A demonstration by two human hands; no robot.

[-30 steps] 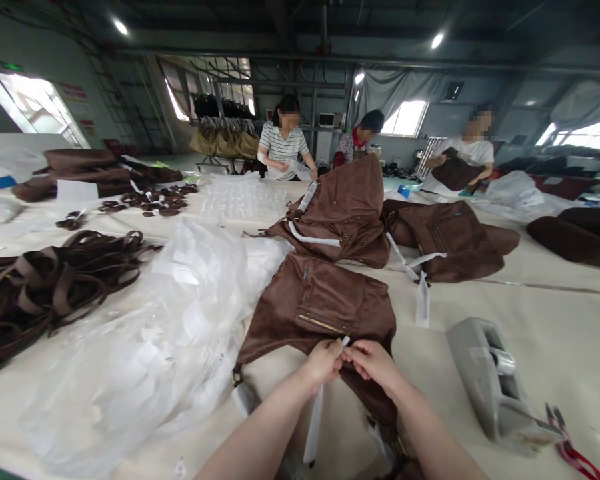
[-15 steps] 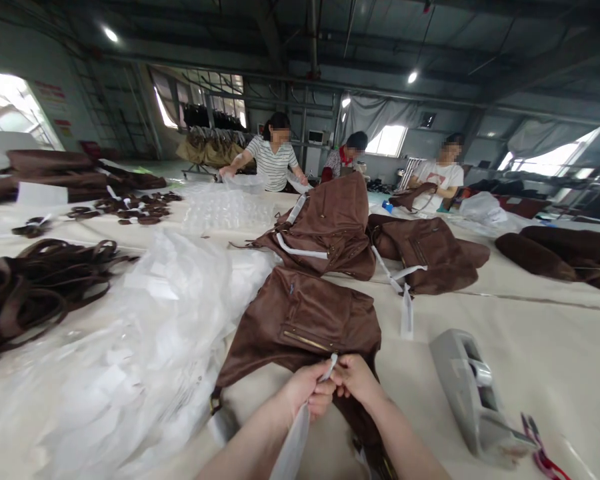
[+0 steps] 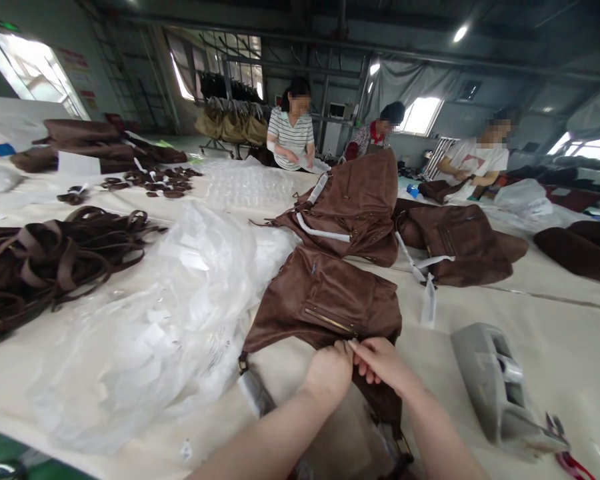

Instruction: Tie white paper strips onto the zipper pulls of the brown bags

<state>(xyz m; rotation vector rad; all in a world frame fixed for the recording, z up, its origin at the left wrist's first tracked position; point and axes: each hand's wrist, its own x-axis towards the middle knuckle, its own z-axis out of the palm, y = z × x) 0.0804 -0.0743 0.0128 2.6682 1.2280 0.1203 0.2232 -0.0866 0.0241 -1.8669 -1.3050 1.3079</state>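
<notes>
Both hands, left hand (image 3: 330, 373) and right hand (image 3: 380, 363), pinched closed, apparently on the brown bag (image 3: 325, 303) edge at 6 o'clock; wrapping seemingly underway, next needing the tape dispenser (image 3: 500, 390) at 3 o'clock.

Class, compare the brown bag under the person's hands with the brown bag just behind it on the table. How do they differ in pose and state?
The near bag lies flat, with both hands, left hand and right hand, at its lower edge. The far bag is heaped higher, untouched, with white strips across it. Both are brown, suede-like, with gold zips.
</notes>
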